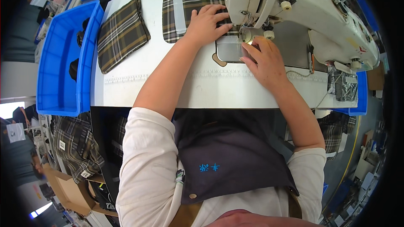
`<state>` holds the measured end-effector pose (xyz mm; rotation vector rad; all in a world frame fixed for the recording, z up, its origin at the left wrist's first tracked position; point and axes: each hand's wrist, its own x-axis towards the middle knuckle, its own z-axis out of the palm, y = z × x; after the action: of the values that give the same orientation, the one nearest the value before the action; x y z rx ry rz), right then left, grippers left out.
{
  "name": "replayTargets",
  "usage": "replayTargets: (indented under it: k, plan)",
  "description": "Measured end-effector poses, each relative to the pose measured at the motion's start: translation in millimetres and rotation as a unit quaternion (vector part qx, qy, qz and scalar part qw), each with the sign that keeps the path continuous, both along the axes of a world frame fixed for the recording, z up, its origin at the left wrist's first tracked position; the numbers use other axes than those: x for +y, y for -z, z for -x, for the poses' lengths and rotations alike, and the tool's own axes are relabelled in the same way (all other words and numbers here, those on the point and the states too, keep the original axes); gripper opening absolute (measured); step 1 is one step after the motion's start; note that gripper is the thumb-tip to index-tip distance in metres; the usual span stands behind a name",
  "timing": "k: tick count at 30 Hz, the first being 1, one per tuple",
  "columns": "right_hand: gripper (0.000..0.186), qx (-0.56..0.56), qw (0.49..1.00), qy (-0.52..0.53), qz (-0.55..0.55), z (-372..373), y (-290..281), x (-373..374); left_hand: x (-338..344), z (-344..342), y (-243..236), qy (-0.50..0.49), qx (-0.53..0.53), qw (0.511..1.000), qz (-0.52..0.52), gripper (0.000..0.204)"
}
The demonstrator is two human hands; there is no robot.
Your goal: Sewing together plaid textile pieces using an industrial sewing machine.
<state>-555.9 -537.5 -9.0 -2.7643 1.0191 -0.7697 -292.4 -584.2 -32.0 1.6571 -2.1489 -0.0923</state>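
My left hand (pixel 208 24) lies with its fingers spread on a dark plaid fabric piece (pixel 195 1), its fingertips beside the head of the white sewing machine (pixel 248 2). A pale, narrow strip (pixel 179 11) lies on this fabric to the left of the hand. The fabric's right edge reaches the presser foot area (pixel 242 32). My right hand (pixel 268 62) is bent over the metal plate (pixel 230 49) close to the needle. Its thumb and forefinger are apart, with nothing visible between them; the other fingers are curled and partly hidden.
A stack of plaid pieces (pixel 124 33) lies left on the white table (pixel 168 90), beside a blue bin (pixel 63 63) with dark items. Orange-and-black thread snips (pixel 311 59) are on the right, near a wrapped dark packet (pixel 343 85). Plaid garments (pixel 75 143) hang lower left.
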Motion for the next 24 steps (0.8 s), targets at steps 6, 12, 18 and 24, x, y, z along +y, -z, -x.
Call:
replayTargets:
  k: [6,12,18,24]
  plan:
    - [0.04,-0.013,1.0,0.0,0.017,1,1,-3,-8,-22,6,-0.226,0.08,0.962,0.132,0.042]
    - [0.04,-0.019,1.0,-0.003,0.002,-1,2,-4,-7,-69,10,-0.419,0.036,0.904,0.079,0.052]
    - [0.038,-0.036,0.999,-0.016,-0.002,-2,3,-2,16,-70,1,-0.381,0.043,0.918,0.098,0.038]
    - [0.036,-0.025,0.999,-0.035,-0.021,-5,8,-4,140,-77,-6,-0.277,0.065,0.958,0.031,0.023]
